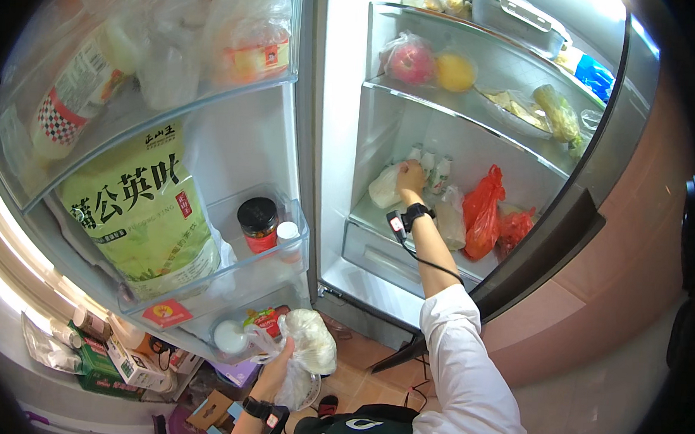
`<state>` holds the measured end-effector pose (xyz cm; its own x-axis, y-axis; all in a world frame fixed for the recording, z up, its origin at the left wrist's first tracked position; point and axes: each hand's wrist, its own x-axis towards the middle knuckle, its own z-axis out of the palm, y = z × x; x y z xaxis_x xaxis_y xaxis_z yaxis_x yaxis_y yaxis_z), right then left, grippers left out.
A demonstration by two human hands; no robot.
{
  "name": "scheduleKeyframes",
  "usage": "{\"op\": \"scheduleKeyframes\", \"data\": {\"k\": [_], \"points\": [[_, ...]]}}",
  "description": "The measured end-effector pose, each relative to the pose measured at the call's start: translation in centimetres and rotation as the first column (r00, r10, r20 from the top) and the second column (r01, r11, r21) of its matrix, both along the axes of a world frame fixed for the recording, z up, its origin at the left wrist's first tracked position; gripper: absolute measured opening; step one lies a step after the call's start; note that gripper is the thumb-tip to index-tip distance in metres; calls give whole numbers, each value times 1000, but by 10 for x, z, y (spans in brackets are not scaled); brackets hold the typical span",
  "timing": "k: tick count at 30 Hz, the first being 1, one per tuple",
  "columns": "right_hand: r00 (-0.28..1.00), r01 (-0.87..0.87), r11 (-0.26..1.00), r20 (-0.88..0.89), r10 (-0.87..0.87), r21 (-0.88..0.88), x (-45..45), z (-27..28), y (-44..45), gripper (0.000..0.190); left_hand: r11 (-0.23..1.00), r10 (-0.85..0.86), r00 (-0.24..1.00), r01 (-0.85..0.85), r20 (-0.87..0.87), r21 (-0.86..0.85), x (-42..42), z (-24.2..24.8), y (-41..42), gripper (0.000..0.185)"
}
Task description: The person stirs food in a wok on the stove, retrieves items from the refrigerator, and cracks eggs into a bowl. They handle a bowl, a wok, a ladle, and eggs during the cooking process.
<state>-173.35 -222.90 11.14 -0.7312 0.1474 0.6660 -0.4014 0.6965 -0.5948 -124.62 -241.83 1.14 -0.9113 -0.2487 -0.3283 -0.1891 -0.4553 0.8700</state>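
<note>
My right hand (412, 178) reaches into the lower fridge compartment, its fingers on a white plastic bag (385, 186) at the left of the glass shelf. Whether the fingers grip the bag is not clear. Small white bottles (441, 173) stand just behind the hand. A clear bag (451, 218) and a knotted red plastic bag (482, 214) sit to its right. Near the bottom of the open door, my left hand (277, 368) is closed on a clear plastic bag with pale, whitish contents (310, 340). Part of a white dish (315, 392) shows beneath this bag.
The open fridge door (252, 131) holds a large green packet (144, 208), a black-lidded jar (257, 225) and a white-capped bottle (288, 240). Fruit in bags (411, 64) lies on the shelf above my right hand. The fridge's dark edge (556, 243) runs beside my right arm. Boxes (105, 366) stand lower left.
</note>
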Motion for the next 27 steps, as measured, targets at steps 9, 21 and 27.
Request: {"op": "scheduleKeyframes", "data": {"k": [9, 21, 27], "points": [[918, -350, 805, -3, 397, -479, 155, -18, 44, 21, 995, -65, 996, 59, 65, 80, -28, 7, 3, 62], [477, -739, 598, 386, 790, -310, 366, -19, 89, 18, 940, -126, 986, 83, -111, -332, -27, 36, 62, 48], [518, -768, 579, 266, 813, -273, 395, -104, 79, 19, 768, -431, 885, 256, -178, -586, -23, -17, 94, 35]]}}
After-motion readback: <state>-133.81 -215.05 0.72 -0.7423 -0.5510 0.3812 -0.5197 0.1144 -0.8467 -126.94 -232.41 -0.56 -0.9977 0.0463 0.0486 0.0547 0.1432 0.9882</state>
